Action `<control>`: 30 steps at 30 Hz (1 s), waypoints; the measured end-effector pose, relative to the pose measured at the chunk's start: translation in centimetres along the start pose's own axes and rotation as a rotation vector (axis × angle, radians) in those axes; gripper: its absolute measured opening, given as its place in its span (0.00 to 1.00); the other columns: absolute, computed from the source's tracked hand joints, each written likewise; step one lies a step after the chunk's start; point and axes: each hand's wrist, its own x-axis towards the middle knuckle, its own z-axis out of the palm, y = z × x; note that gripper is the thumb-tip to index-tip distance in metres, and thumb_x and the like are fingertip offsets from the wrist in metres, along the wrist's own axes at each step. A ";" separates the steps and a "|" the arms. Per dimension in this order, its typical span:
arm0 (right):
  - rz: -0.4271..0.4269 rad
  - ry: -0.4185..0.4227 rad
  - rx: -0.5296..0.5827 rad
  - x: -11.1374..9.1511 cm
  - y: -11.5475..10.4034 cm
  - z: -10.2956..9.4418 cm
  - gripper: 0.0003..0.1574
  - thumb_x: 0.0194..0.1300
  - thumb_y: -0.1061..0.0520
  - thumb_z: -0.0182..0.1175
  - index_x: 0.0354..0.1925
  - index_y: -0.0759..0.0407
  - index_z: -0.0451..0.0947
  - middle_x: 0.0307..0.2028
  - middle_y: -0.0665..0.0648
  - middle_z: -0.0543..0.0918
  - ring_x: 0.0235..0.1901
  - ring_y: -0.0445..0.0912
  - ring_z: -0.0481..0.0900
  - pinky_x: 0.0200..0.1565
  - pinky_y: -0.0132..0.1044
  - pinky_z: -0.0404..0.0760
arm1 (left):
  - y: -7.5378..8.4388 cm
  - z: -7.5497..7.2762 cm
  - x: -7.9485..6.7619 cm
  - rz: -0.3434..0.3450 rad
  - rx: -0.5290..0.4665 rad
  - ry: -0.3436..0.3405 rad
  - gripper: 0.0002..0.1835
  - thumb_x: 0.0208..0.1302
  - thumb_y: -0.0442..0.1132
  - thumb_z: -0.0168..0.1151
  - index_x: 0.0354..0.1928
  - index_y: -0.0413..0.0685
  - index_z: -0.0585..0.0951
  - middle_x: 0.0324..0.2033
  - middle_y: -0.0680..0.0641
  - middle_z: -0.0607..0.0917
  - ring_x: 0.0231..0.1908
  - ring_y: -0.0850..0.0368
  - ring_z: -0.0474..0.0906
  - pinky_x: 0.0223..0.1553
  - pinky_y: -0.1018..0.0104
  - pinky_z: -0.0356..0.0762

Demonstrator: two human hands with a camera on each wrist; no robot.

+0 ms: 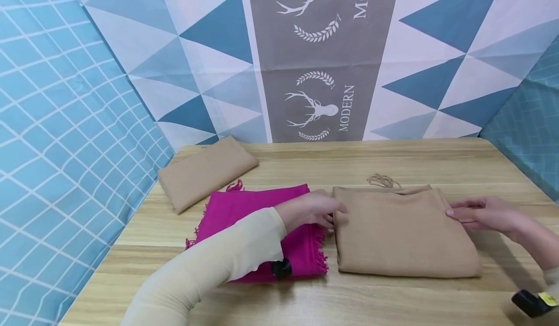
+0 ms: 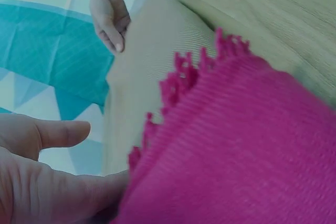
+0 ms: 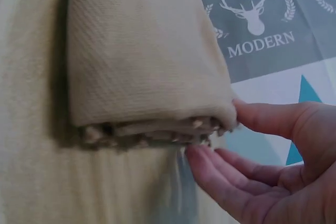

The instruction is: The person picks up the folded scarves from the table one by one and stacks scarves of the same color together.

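Observation:
A folded beige scarf [image 1: 402,234] lies on the table between the two hands. My left hand [image 1: 312,208] reaches over a folded magenta scarf [image 1: 257,202] to the beige scarf's left edge. In the left wrist view its thumb stands apart from the fingers, whose tips are partly hidden behind magenta fringe. My right hand [image 1: 493,214] pinches the beige scarf's far right edge, thumb on top and fingers below. In the right wrist view, the stacked, fringed layers [image 3: 157,135] show at that edge, beside the thumb and fingertips of the right hand [image 3: 273,166].
Another folded beige cloth [image 1: 207,173] lies at the table's back left. Loose beige tassels [image 1: 383,180] stick out behind the middle scarf. The wooden table [image 1: 305,301] meets a patterned backdrop [image 1: 323,59] at the back and a blue tiled-pattern sheet [image 1: 57,122] at left.

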 end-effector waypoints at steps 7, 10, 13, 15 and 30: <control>-0.099 0.193 -0.229 0.2 -2.5 0.1 0.45 0.67 0.45 0.58 0.62 0.81 0.60 0.54 0.79 0.75 0.40 0.42 0.83 0.41 0.41 0.84 | 0.3 -1.0 -1.3 0.055 0.045 0.025 0.31 0.61 0.39 0.64 0.62 0.32 0.64 0.55 0.39 0.74 0.53 0.46 0.77 0.56 0.56 0.80; -0.130 0.268 -0.293 0.5 -3.8 0.4 0.45 0.65 0.44 0.60 0.62 0.79 0.62 0.54 0.81 0.73 0.49 0.66 0.78 0.43 0.51 0.82 | 0.3 -1.6 -1.9 0.097 0.092 0.010 0.28 0.62 0.40 0.63 0.60 0.30 0.68 0.54 0.39 0.76 0.54 0.46 0.78 0.57 0.55 0.79; -0.162 0.305 -0.342 0.9 -4.9 0.7 0.46 0.64 0.43 0.61 0.62 0.78 0.61 0.55 0.82 0.72 0.54 0.73 0.72 0.46 0.56 0.81 | 0.3 -2.2 -2.5 0.140 0.195 0.012 0.27 0.63 0.43 0.62 0.58 0.32 0.71 0.54 0.39 0.78 0.54 0.45 0.79 0.57 0.54 0.78; -0.187 0.316 -0.376 1.2 -5.6 0.8 0.45 0.64 0.44 0.62 0.62 0.78 0.62 0.54 0.82 0.72 0.54 0.73 0.72 0.46 0.57 0.80 | 0.3 -2.6 -2.9 0.169 0.275 0.026 0.26 0.64 0.45 0.62 0.58 0.34 0.72 0.53 0.39 0.79 0.52 0.45 0.80 0.55 0.55 0.79; -0.333 0.324 -0.521 3.0 -8.3 2.6 0.40 0.58 0.45 0.67 0.55 0.74 0.71 0.49 0.77 0.79 0.50 0.69 0.78 0.48 0.61 0.77 | -0.8 -6.1 -2.4 0.416 0.377 0.108 0.13 0.66 0.39 0.58 0.47 0.38 0.80 0.43 0.38 0.86 0.41 0.52 0.86 0.36 0.73 0.80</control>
